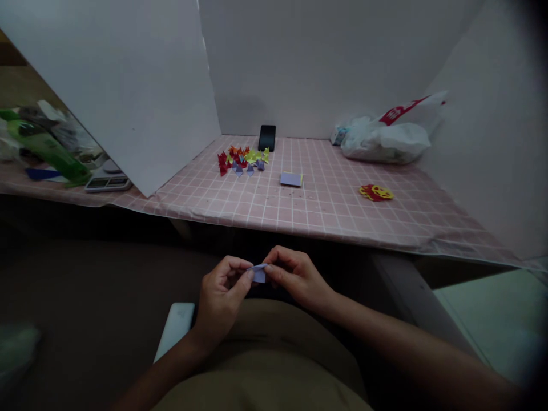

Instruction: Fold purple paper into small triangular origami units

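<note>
Above my lap, just in front of the table edge, I hold a small piece of lavender paper [259, 276] that has a fold along its top. The thumb and fingers of my left hand [225, 291] pinch its left side. My right hand [299, 278] is closed on the upper right corner. On the table lies a small stack of paper squares [291, 179], lavender on top with a yellow edge showing. Farther back to the left sits a cluster of small folded paper pieces [243, 160] in red, orange, yellow and lavender.
A dark phone [267, 138] leans at the back of the pink checked tablecloth [325, 208]. Red and yellow cut-out shapes [375, 192] lie to the right, before a white plastic bag [385, 140]. White panels enclose the table. A kitchen scale [109, 180] and green bottle [51, 149] stand left; a white device [175, 326] lies by my lap.
</note>
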### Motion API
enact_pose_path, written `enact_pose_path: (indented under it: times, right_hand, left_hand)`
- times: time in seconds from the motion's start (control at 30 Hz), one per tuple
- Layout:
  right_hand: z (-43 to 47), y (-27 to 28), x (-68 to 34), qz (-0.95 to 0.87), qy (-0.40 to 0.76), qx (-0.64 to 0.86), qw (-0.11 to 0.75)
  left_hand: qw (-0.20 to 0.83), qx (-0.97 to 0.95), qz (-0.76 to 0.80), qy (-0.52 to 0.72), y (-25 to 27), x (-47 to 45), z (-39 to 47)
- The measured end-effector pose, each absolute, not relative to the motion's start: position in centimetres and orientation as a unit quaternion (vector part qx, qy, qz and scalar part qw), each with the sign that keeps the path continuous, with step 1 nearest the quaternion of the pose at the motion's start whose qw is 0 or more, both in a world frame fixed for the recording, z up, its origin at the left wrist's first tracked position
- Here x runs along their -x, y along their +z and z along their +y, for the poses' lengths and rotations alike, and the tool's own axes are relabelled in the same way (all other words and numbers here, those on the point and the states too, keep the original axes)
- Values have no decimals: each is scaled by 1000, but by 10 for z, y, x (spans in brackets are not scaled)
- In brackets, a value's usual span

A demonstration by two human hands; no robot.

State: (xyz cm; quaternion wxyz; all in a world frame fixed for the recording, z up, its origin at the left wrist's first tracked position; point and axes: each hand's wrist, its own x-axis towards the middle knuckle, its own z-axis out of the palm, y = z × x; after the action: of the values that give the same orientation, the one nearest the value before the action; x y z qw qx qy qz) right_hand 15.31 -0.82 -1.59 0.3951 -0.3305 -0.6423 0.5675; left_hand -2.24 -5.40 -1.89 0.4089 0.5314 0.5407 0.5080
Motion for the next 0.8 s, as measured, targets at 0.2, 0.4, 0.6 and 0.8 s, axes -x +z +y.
enact_pose_path:
  times: [0.2, 0.4, 0.6, 0.8]
  right_hand:
    - [-9, -14, -154, -650, 569, 319, 390]
    - [-7, -12, -156, -663, 557, 309, 393]
    - [-6, -13, -154, -693, 515, 326, 385]
    - [-9, -11, -154, -707, 483, 338, 391]
  left_hand:
    - [418, -522, 542, 509, -17, 22, -53]
    - [439, -499, 540, 516, -16, 21, -51]
    - [432, -520, 537, 504, -18, 20, -51]
    - [406, -549, 531, 502, -18, 20, -52]
